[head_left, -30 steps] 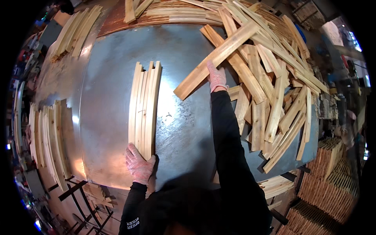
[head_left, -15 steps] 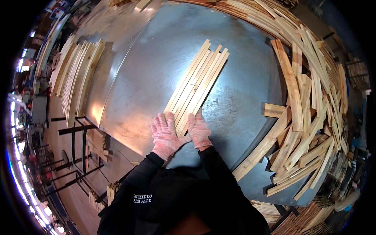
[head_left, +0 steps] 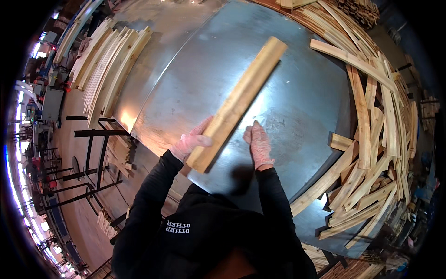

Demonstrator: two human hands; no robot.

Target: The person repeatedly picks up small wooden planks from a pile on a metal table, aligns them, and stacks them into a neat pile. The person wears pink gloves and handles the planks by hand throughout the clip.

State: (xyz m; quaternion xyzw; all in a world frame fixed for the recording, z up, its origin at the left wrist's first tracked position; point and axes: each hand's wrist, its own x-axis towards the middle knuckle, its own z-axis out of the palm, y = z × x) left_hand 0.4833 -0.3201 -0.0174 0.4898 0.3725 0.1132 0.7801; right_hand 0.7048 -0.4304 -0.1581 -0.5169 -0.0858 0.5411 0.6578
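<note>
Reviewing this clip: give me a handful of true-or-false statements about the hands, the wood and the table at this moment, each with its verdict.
1. The left hand grips the near end of a bundle of wooden slats. True.
2. The right hand is closed round the bundle. False: it is open beside it, apart from the wood.
3. The bundle lies over a grey metal table. True.
4. The loose slat pile sits on the person's left. False: it lies along the right side.
5. A neat slat stack lies past the table's left edge. True.
</note>
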